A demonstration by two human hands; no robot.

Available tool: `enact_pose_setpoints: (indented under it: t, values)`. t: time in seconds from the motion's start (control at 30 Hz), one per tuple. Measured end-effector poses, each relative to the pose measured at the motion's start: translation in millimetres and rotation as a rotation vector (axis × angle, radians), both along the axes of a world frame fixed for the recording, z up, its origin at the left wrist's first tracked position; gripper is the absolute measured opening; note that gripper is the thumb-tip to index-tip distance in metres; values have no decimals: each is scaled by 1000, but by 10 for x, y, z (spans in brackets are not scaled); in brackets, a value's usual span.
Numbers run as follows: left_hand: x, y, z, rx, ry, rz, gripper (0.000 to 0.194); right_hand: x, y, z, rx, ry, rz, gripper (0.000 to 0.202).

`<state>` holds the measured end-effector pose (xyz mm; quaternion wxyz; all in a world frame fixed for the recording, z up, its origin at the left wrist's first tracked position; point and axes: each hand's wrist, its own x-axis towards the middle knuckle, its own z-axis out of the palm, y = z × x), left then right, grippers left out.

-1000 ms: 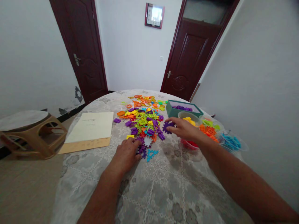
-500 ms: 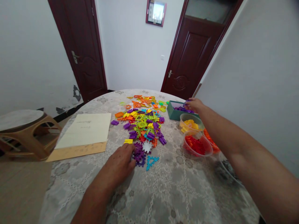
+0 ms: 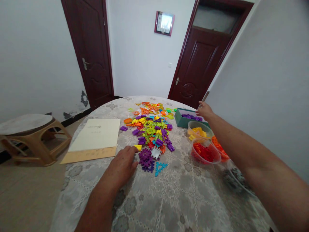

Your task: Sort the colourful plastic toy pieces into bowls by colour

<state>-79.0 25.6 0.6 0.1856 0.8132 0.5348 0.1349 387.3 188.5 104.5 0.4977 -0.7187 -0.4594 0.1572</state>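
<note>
My left hand (image 3: 125, 162) rests at the near left edge of a pile of plastic building pieces (image 3: 151, 130). Its thumb is apart from the fingers, and no piece shows in it. Close to its fingertips lie a yellow piece (image 3: 138, 148) and some purple square pieces (image 3: 146, 156). A blue triangular piece (image 3: 160, 168) lies just right of those. My right hand (image 3: 205, 111) reaches over the right end of a green box (image 3: 182, 121), its fingers loosely extended with nothing visible in them. Purple pieces (image 3: 191, 117) lie inside that box.
Clear tubs hold yellow pieces (image 3: 198, 131), red pieces (image 3: 204, 153) and orange pieces (image 3: 219, 148) along the right side. Under my right forearm a tub of dark pieces (image 3: 238, 177) stands. Paper sheets (image 3: 96, 135) lie at left; a stool (image 3: 36, 138) stands beyond the table.
The purple piece in my right hand has left the fingers, which now hover by the box's right end. My left hand has shifted slightly away from the purple squares. The camera view has tilted.
</note>
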Motion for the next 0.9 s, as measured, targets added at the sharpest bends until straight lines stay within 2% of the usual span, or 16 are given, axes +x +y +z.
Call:
enact_pose_setpoints:
  t: [0.1,0.13,0.2,0.23,0.27,0.33,0.4,0.47,0.57,0.67,0.77,0.9]
  values:
    - [0,-17,19,-10,14,7,41,-353,-163,19,-1,-69,75,52]
    - [-1,-19,27,-14,29,16,42,-519,-261,3,-6,-102,138,44]
    - [-3,-22,41,-20,67,35,43,-905,-547,-63,-6,-194,298,29]
    - [-3,-23,47,-25,86,41,45,-1114,-730,-113,35,-380,478,26]
    - [-1,-25,50,-32,104,45,46,-1324,-931,-173,87,-548,619,25]
    - [6,-27,45,-38,131,43,48,-1719,-1338,-327,103,-737,800,27]
    - [23,-24,23,-23,150,39,50,-2039,-1675,-523,8,-830,864,35]
    - [51,-14,-14,8,162,36,53,-2253,-1879,-744,-92,-864,872,50]
    - [106,-1,-69,43,182,27,53,-2370,-1952,-1054,-127,-817,859,58]
    - [151,-7,-97,71,207,24,48,-2309,-1888,-1276,-56,-672,851,44]
    - [169,-21,-99,84,214,28,48,-2177,-1809,-1427,18,-505,818,27]
    - [195,-34,-82,83,204,41,47,-2042,-1753,-1555,42,-339,724,20]
